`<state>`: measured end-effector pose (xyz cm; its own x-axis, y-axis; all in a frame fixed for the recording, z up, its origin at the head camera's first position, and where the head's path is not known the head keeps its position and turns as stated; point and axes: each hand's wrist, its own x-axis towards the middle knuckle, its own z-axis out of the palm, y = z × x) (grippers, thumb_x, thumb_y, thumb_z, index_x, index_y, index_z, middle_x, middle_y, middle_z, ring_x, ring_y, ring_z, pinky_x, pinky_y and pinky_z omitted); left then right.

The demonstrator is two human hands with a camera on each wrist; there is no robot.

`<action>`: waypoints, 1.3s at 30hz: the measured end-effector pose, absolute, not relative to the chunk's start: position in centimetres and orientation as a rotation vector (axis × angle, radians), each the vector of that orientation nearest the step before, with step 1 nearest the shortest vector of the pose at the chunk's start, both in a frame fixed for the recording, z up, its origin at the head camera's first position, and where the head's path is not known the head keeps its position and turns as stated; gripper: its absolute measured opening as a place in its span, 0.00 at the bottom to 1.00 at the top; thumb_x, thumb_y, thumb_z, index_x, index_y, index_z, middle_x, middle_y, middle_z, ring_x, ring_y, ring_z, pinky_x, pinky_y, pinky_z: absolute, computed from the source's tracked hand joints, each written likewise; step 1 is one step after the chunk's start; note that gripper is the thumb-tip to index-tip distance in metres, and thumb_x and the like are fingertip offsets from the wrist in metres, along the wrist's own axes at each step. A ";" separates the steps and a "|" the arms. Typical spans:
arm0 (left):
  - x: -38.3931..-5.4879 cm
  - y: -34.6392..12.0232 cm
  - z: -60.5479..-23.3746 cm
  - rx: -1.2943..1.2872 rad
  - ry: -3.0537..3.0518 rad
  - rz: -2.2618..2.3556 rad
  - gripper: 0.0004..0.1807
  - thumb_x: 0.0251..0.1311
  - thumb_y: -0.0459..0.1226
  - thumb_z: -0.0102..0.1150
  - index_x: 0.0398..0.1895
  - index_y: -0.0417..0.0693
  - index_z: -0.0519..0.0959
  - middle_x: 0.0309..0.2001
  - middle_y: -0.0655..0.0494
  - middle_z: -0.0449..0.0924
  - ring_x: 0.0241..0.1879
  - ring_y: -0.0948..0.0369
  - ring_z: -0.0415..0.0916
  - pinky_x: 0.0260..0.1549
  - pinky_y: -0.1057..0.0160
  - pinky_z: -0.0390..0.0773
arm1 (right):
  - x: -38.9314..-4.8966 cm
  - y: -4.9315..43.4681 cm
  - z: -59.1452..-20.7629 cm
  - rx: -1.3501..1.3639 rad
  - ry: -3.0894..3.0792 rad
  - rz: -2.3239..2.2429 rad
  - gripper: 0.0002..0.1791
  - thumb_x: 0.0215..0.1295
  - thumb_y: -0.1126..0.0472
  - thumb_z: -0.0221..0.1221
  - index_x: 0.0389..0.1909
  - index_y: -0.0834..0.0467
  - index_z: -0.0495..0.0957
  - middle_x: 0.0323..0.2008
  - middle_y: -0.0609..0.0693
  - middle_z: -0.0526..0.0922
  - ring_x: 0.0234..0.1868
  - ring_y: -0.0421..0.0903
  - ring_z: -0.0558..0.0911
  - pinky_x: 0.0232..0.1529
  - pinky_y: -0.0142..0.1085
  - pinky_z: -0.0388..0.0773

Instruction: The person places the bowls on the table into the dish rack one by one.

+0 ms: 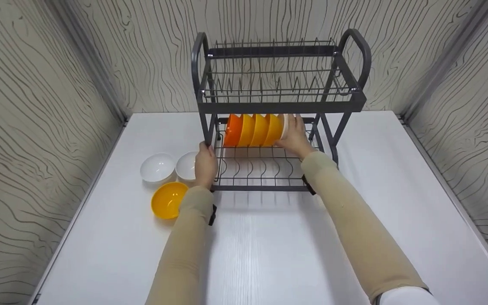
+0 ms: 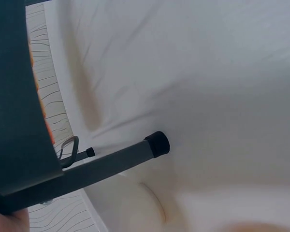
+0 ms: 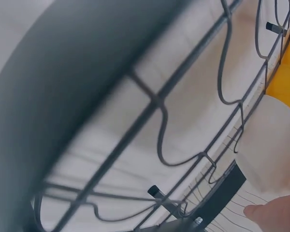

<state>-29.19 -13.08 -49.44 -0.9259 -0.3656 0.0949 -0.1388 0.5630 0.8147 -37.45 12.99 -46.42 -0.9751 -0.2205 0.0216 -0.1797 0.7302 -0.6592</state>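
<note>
A two-tier dark grey dish rack (image 1: 282, 107) stands on a white table. On its lower tier an orange bowl (image 1: 232, 132) and three yellow bowls (image 1: 260, 131) stand on edge in a row. At the row's right end is a white bowl (image 3: 268, 145), held by my right hand (image 1: 295, 137), with its thumb toward the front and fingers behind. My left hand (image 1: 206, 166) grips the rack's front left upright, and part of it shows at the lower left of the left wrist view.
Left of the rack, two white bowls (image 1: 157, 167) and a yellow bowl (image 1: 168, 201) sit upright on the table (image 1: 252, 250). My left hand and sleeve partly cover two of them. Wood-patterned panels (image 1: 151, 55) enclose the back and sides. Wire slots line the upper tier.
</note>
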 end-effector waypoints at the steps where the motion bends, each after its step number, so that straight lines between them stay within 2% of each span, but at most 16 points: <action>1: -29.2 -13.1 -49.4 0.423 -2.550 -1.292 0.20 0.71 0.42 0.34 0.59 0.39 0.63 0.51 0.40 0.77 0.51 0.50 0.77 0.49 0.53 0.77 | -37.4 13.0 -46.3 -0.337 2.878 -1.081 0.60 0.51 0.54 0.66 0.72 0.51 0.30 0.72 0.60 0.27 0.73 0.59 0.34 0.70 0.54 0.47; 9: -29.0 -13.1 -49.2 0.407 -2.554 -1.298 0.20 0.72 0.41 0.33 0.59 0.38 0.61 0.53 0.39 0.76 0.53 0.49 0.76 0.50 0.53 0.77 | -36.2 13.5 -45.5 -0.415 2.985 -1.044 0.53 0.56 0.50 0.62 0.72 0.56 0.36 0.72 0.62 0.32 0.73 0.59 0.38 0.71 0.54 0.46; 17: -28.9 -13.3 -49.3 0.412 -2.550 -1.300 0.20 0.71 0.40 0.35 0.60 0.37 0.62 0.53 0.38 0.76 0.52 0.47 0.76 0.50 0.51 0.76 | -32.3 13.5 -46.3 -0.626 3.015 -0.959 0.50 0.59 0.47 0.59 0.72 0.49 0.35 0.73 0.55 0.30 0.73 0.59 0.41 0.69 0.57 0.49; 21: -28.9 -13.2 -49.3 0.414 -2.547 -1.322 0.20 0.71 0.41 0.34 0.60 0.39 0.61 0.53 0.40 0.76 0.54 0.49 0.75 0.52 0.52 0.75 | -29.9 13.5 -47.7 -0.712 2.991 -0.864 0.49 0.60 0.44 0.58 0.72 0.46 0.36 0.73 0.52 0.32 0.73 0.57 0.43 0.70 0.55 0.49; 29: -29.0 -13.1 -49.3 0.392 -2.559 -1.349 0.20 0.72 0.41 0.33 0.59 0.39 0.61 0.54 0.41 0.76 0.55 0.50 0.74 0.54 0.53 0.75 | -26.5 13.7 -51.2 -0.921 2.995 -0.583 0.44 0.61 0.41 0.55 0.72 0.48 0.44 0.73 0.54 0.42 0.69 0.60 0.56 0.68 0.55 0.54; 33: -29.1 -13.1 -49.3 0.390 -2.553 -1.346 0.20 0.71 0.41 0.33 0.60 0.39 0.61 0.54 0.40 0.75 0.55 0.49 0.74 0.54 0.53 0.74 | -26.1 13.7 -52.1 -1.033 3.038 -0.463 0.39 0.61 0.44 0.56 0.70 0.51 0.53 0.71 0.56 0.52 0.67 0.59 0.62 0.67 0.52 0.58; 39: -29.1 -13.3 -49.4 0.401 -2.546 -1.338 0.21 0.71 0.41 0.33 0.60 0.39 0.61 0.56 0.40 0.74 0.56 0.49 0.73 0.55 0.53 0.73 | -26.1 13.4 -52.6 -1.091 3.057 -0.288 0.29 0.67 0.46 0.49 0.65 0.54 0.63 0.68 0.55 0.61 0.62 0.55 0.70 0.64 0.47 0.65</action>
<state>-29.12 -13.25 -49.35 -0.9343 -0.3472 0.0809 -0.1303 0.5439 0.8290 -26.06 13.44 -52.65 -0.7696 -0.6160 0.1682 -0.6366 0.7608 -0.1261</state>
